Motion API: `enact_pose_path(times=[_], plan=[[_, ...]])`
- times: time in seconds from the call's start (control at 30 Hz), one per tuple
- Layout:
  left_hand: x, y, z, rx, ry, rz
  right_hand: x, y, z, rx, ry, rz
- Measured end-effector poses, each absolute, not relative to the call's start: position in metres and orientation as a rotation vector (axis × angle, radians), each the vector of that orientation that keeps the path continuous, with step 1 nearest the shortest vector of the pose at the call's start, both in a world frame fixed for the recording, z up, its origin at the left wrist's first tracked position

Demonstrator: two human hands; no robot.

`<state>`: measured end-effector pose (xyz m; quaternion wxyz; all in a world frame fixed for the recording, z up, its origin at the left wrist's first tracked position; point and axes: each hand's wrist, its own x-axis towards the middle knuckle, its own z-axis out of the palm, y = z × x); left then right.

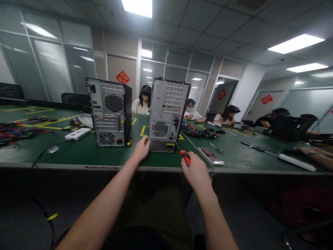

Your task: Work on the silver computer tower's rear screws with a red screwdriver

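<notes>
A grey computer tower (166,111) stands upright on the green table, its back panel with slots, ports and a power supply facing me. At its lower left edge my left hand (142,148) holds the case, its fingers partly hidden along the side. My right hand (196,170) is closed around a screwdriver (185,158) with a red and black handle. The thin shaft points up and left at the tower's lower right edge; whether the tip touches a screw is too small to tell. A second computer tower (108,116) stands to the left, also back panel forward.
A phone (210,156) lies right of my right hand. Cables (205,132) are heaped behind it, and a white power strip (296,162) lies farther right. Left are a white power strip (78,134) and bundled wires (18,132). Several people sit around the table.
</notes>
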<state>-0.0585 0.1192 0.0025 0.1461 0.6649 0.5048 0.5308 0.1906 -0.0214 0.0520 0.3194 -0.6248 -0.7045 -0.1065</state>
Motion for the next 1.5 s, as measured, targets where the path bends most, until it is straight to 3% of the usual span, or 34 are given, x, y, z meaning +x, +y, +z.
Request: enact_pose_path(times=[0.5, 1.07, 1.37, 1.5], plan=[[-0.058, 0.117, 0.004, 1.913, 1.464, 1.515, 0.195, -0.009, 0.050, -1.672, -1.357, 0.219], [-0.058, 0.117, 0.005, 1.923, 1.471, 1.518, 0.189, -0.024, 0.051, -1.748, -1.856, -0.445], [-0.058, 0.116, 0.005, 1.908, 1.448, 1.532, 0.198, -0.010, 0.050, -1.701, -1.363, 0.166], [-0.058, 0.117, 0.004, 1.911, 1.455, 1.519, 0.196, -0.010, 0.050, -1.686, -1.406, 0.067]])
